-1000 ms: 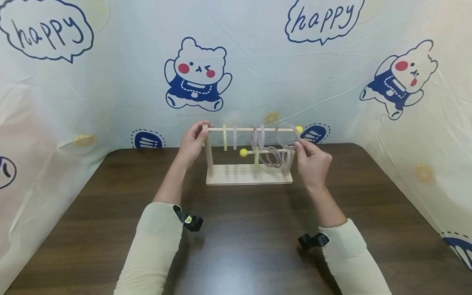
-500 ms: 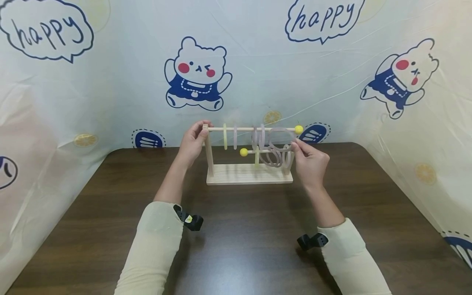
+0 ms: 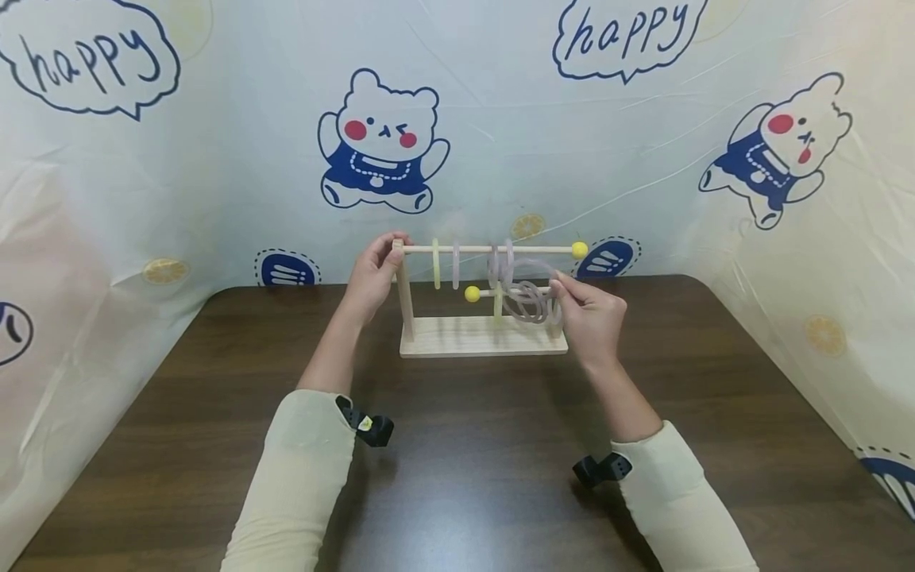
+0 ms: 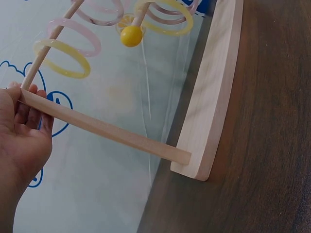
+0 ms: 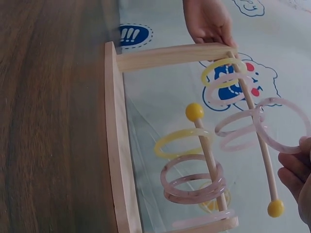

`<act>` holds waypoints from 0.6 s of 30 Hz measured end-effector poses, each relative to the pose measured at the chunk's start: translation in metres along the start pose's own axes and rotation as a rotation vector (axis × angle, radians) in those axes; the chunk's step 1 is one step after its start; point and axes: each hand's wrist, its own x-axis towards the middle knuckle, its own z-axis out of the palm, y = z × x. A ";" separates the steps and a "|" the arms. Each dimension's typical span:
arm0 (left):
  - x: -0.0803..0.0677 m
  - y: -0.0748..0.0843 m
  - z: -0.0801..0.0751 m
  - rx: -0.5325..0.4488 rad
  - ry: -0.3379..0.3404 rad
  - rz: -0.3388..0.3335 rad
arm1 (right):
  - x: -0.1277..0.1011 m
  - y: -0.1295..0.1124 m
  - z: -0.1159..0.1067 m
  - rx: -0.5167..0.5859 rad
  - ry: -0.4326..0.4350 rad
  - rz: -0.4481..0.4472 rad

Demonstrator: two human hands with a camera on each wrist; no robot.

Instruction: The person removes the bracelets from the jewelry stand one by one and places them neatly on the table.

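A wooden bangle stand [image 3: 479, 338] stands upright on the table, with two rods tipped by yellow balls. My left hand [image 3: 373, 278] grips the top of its left post [image 4: 102, 121]. Between thumb and fingers, my right hand [image 3: 593, 318] pinches a pale purple bangle [image 5: 276, 101]; it hangs around the upper rod [image 5: 266, 160]. Farther left on that rod are a yellow bangle [image 3: 436, 266], a pink bangle [image 3: 455, 266] and two more purplish ones. The lower rod carries another yellow bangle [image 5: 163, 145] and several purplish or pink bangles, partly hidden by my right hand in the head view.
The stand rests near the back of a dark wooden table [image 3: 457, 461]. Behind it hangs a pale curtain [image 3: 500, 143] printed with bears and lettering. Black wrist cameras sit on both sleeves.
My right hand has moved left along the upper rod, carrying the pinched bangle from near the yellow end ball toward the other bangles. The left hand keeps its grip on the post.
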 end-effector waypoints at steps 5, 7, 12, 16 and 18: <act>0.000 0.001 0.000 0.005 0.003 -0.008 | -0.004 0.019 0.005 -0.013 -0.039 -0.008; 0.000 0.001 0.000 0.002 0.005 -0.011 | -0.005 0.021 0.006 0.004 -0.053 0.018; 0.000 0.002 0.000 0.002 0.004 -0.008 | -0.007 0.021 0.008 0.059 -0.084 0.131; 0.001 0.001 0.000 0.000 0.003 -0.009 | -0.007 0.015 0.007 0.098 -0.136 0.216; 0.002 0.001 0.000 -0.003 0.005 -0.007 | -0.007 0.009 0.007 0.109 -0.166 0.255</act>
